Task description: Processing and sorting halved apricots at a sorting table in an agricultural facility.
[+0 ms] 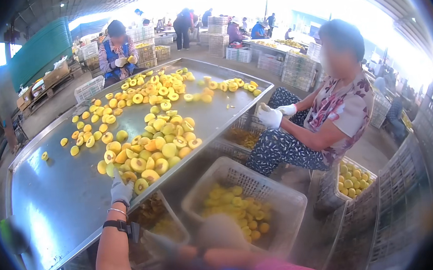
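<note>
My left hand (121,189), in a pale knit work glove with a bracelet and a black strap at the wrist, reaches over the near edge of a metal-topped table (69,186). Its fingers are spread against the near side of a heap of yellow peach halves (151,147), some showing the brown pit hollow. I see no fruit gripped in it. My right hand (160,246), gloved and blurred, is low before my body, over a crate of brownish scraps (150,211) below the table edge. Its fingers are too blurred to read.
A plastic crate of peach halves (245,174) stands to my right. Beyond it sits a co-worker (324,120) in white gloves; another person (118,55) sits across the table. Stacked crates (394,198) rise at the far right, near a crate of whole fruit (353,180).
</note>
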Demonstrator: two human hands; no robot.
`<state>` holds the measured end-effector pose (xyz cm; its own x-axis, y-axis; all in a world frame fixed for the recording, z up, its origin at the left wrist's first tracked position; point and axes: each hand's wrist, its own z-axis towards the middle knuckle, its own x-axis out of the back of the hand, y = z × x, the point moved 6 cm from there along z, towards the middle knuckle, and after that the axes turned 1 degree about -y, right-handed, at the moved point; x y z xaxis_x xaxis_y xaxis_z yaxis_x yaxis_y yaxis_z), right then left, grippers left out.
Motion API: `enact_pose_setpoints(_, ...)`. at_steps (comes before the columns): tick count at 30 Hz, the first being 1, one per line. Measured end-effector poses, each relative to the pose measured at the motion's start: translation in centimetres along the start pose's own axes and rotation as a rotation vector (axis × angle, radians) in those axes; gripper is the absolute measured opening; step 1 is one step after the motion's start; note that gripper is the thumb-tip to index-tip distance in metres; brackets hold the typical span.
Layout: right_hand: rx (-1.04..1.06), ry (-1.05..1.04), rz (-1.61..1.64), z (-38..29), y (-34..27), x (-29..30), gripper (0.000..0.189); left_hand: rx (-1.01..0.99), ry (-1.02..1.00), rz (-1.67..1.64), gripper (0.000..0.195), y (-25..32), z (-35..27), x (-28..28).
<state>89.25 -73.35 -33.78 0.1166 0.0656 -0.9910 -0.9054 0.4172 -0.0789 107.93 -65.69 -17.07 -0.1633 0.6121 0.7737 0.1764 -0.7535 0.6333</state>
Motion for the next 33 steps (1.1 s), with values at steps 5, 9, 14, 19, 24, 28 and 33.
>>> enact_pose_setpoints(5, 0.099, 0.3, -0.246, -0.2, 0.3, 1.0, 0.041, -0.074, 0.042, 0.14, 0.081, 1.2, -0.5, -0.1)
enact_pose_setpoints(9, 0.088, 0.317, -0.319, 0.5, 1.7, 3.5, 0.039, -0.113, 0.024, 0.093, 0.058, -5.5, 0.9, 0.0)
enact_pose_setpoints(14, -0.013, 0.403, -0.299, -1.5, 1.1, 0.5, 0.04, 0.173, -0.084, -1.41, 0.027, -7.1, -3.3, 0.7)
enact_pose_setpoints(19, 0.454, 0.487, -0.999, -4.7, -2.6, -10.8, 0.034, -0.07, -0.088, -1.693, 0.03, -4.7, -10.0, 1.3)
enact_pose_setpoints(24, 0.304, 0.541, -1.182, -5.6, -4.8, -16.0, 0.024, -0.302, 0.035, -1.397, 0.048, -3.1, -12.0, -0.2)
enact_pose_setpoints(28, 0.317, 0.511, -1.283, -4.6, -4.9, -18.0, 0.025, -0.299, 0.058, -0.984, 0.044, -3.4, -14.1, 0.4)
enact_pose_setpoints(33, 0.373, 0.574, -1.408, -3.7, -5.0, -17.0, 0.033, -0.416, 0.159, -0.762, 0.035, -3.9, -15.2, 0.7)
